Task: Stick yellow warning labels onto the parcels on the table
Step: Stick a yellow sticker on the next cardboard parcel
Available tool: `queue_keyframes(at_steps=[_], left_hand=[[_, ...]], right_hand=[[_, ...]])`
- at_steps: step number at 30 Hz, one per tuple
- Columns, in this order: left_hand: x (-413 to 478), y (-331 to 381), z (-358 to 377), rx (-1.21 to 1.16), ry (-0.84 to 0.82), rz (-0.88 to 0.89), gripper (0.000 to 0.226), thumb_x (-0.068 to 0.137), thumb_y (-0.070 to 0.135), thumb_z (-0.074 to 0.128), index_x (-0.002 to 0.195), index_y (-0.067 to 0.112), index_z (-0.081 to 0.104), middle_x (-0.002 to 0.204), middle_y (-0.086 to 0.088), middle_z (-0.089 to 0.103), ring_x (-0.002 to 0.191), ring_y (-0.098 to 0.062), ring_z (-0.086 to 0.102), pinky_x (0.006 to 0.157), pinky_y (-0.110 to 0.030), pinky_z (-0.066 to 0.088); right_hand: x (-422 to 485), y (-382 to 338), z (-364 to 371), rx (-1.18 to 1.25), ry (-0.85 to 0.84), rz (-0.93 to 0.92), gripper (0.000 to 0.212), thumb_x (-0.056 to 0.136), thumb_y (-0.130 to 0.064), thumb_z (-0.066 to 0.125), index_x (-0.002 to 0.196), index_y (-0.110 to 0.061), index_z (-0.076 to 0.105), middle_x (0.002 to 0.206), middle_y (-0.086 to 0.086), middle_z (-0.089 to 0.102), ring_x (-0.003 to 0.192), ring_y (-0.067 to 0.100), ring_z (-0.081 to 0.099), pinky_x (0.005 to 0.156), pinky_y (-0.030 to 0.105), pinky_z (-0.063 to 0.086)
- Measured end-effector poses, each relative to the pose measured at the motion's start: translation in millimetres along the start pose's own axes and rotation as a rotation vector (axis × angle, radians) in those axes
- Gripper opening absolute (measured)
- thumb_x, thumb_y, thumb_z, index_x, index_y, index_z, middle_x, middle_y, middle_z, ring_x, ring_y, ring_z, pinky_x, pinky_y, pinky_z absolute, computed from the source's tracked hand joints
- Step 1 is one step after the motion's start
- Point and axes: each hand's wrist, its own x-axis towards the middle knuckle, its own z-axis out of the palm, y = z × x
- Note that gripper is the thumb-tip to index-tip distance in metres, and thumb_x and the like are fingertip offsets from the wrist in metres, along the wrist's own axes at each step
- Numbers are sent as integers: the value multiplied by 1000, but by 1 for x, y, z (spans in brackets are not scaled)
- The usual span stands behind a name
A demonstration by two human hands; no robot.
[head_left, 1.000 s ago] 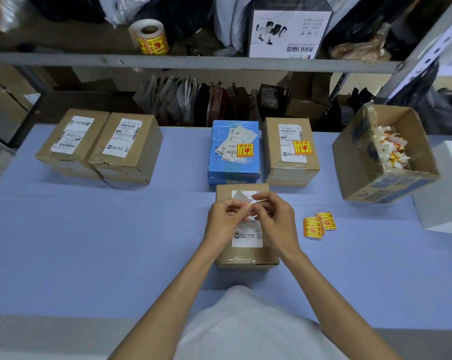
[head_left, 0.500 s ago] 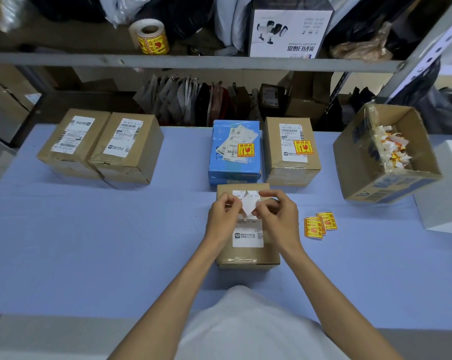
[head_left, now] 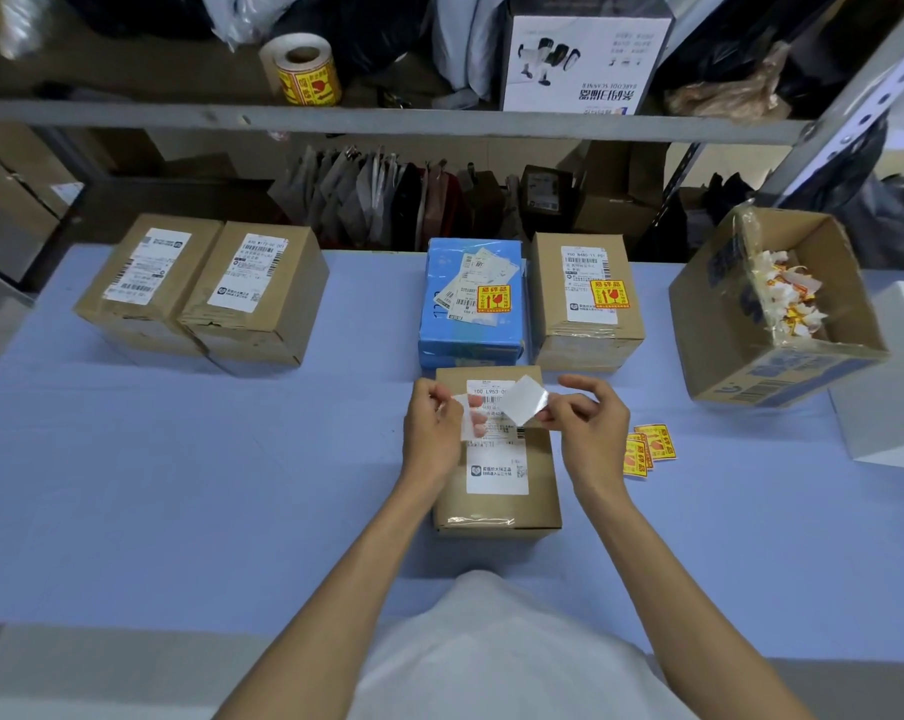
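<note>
Brown parcels (head_left: 543,459) four, blue parcel (head_left: 439,288) one; left hand (head_left: 432,433) and right hand (head_left: 590,428) each pinch one white slip (head_left: 525,402).

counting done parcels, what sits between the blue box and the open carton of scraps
A brown parcel bearing a yellow warning label stands there, close beside the blue box, seen in the head view.

A: How are the two arms?
B: Both bare forearms stretch forward and lean toward each other. The hands are close together but do not touch.
A: What does the left hand (head_left: 432,433) do?
B: Its thumb and fingers are curled and pinch a thin slip of paper (head_left: 469,423).
A: And the right hand (head_left: 590,428)?
B: Its fingertips pinch the edge of a white square of paper (head_left: 525,407). The other fingers are loosely bent.
</note>
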Motion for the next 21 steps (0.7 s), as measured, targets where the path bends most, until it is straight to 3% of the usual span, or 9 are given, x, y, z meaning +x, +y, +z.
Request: queue_keyframes(at_steps=[2,6,8,10,12,16,18,20,21], left_hand=[[-1,4,0,103,55,25,11,97,12,39,87,16,42,77,4,59,63,-7,51,55,-21,43],[-1,3,-3,216,96,52,34,97,26,38,64,17,41,58,6,44,55,-9,38,53,-27,30],[-1,2,-2,244,81,73,30,96,19,37,69,21,49,66,5,52,62,-11,44,56,-28,33],[-2,1,-1,258,32,71,19,97,14,34,96,24,50,89,-2,63,76,-13,55,60,-25,42],[-4,1,0,296,-38,93,25,97,6,32,114,22,41,101,-3,65,87,-14,60,61,-19,47],[-8,2,3,402,-17,241,32,89,-9,33,103,15,48,98,0,61,95,-17,58,69,-33,53],[-10,3,4,459,-5,334,23,91,-1,36,93,16,52,87,1,61,85,-20,60,65,-36,50],[-12,3,5,598,-8,478,6,93,18,50,90,18,54,83,7,59,75,-13,57,56,-21,43],[-12,3,5,667,-19,559,8,90,27,58,90,20,55,84,10,59,72,-9,55,55,-14,37]], right_hand=[[-1,1,2,1,3,1,22,85,0,57,104,-11,61,71,0,73,72,17,73,74,40,59],[-3,2,7,4,-5,13,21,84,0,58,101,-12,61,70,3,74,69,16,72,70,33,57],[-4,2,9,6,-7,14,21,84,0,58,101,-13,61,70,4,74,69,17,72,68,30,56],[-6,1,10,6,-11,13,21,84,-1,58,101,-12,61,70,4,73,69,18,72,68,30,55],[-7,0,12,2,-11,17,21,84,-1,57,101,-12,61,68,2,73,67,16,71,68,30,55],[-9,-1,14,-25,-10,2,21,82,-1,57,99,-12,61,63,-2,72,64,12,70,70,31,56],[-10,0,15,-41,-8,0,21,82,-2,57,99,-13,62,64,1,72,66,12,70,71,32,56],[-11,-1,15,-55,-4,-6,20,82,-4,58,99,-13,62,66,2,73,65,10,70,70,31,55],[-12,-2,15,-64,-1,-10,19,83,-4,59,99,-13,62,67,3,73,65,9,69,68,29,55]])
